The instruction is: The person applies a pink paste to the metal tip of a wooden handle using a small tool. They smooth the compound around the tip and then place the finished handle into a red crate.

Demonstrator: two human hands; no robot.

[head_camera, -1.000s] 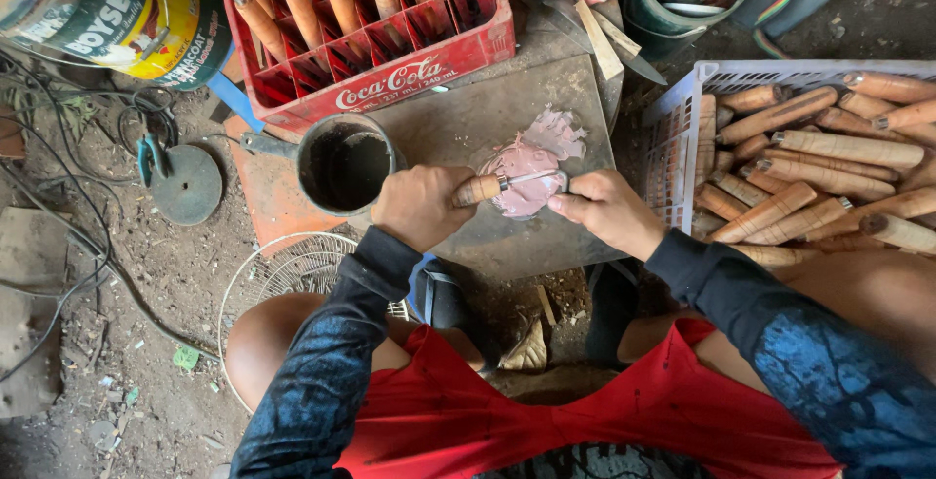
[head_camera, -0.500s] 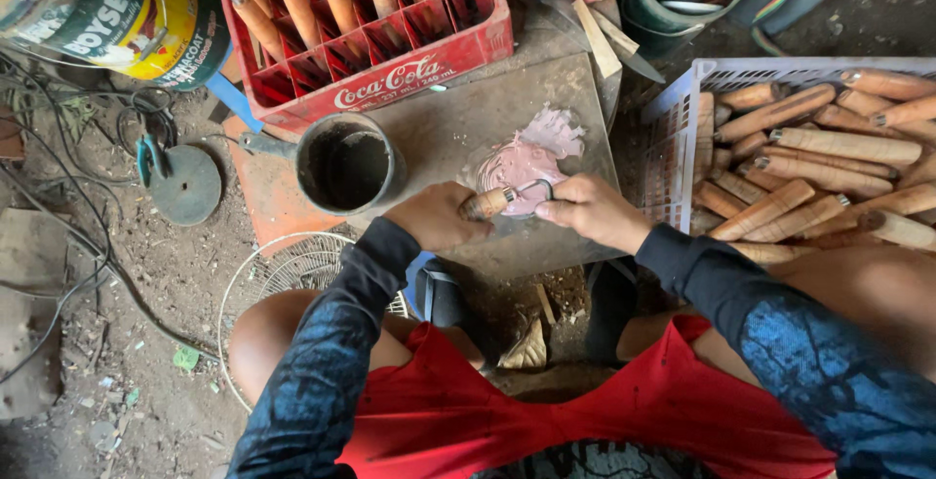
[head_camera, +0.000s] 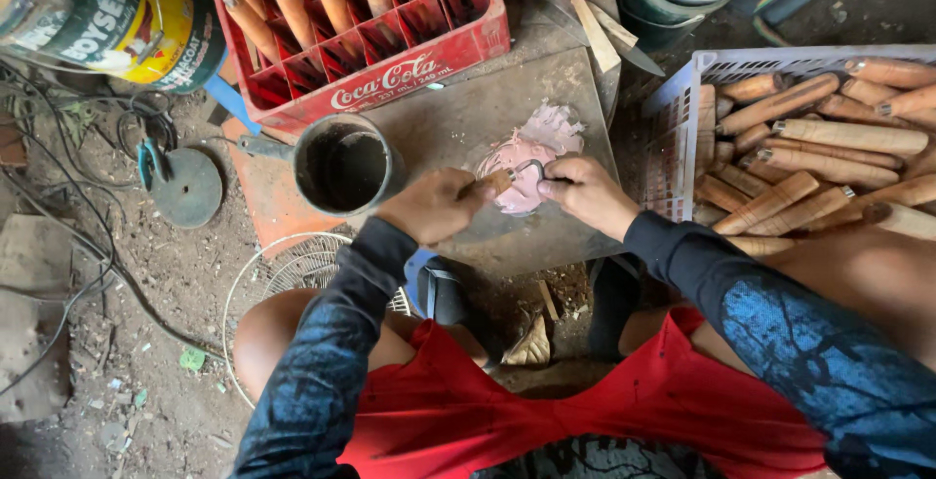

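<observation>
Shifting slightly leftward since earlier: left hand (head_camera: 434,204) clenching wooden handle (head_camera: 497,183), right hand (head_camera: 583,192) pinching metal hook (head_camera: 531,166), both over pink paste (head_camera: 531,153) on table (head_camera: 458,118).

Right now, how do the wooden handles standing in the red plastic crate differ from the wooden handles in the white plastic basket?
The wooden handles in the red plastic crate stand upright, one per compartment; the wooden handles in the white plastic basket lie flat in a loose pile. Several crate handles show metal hooks at their tops; the basket handles show none that I can make out. The crate sits ahead of the left hand, the basket beside the right hand. Both sets are tapered, light-brown wood.
</observation>
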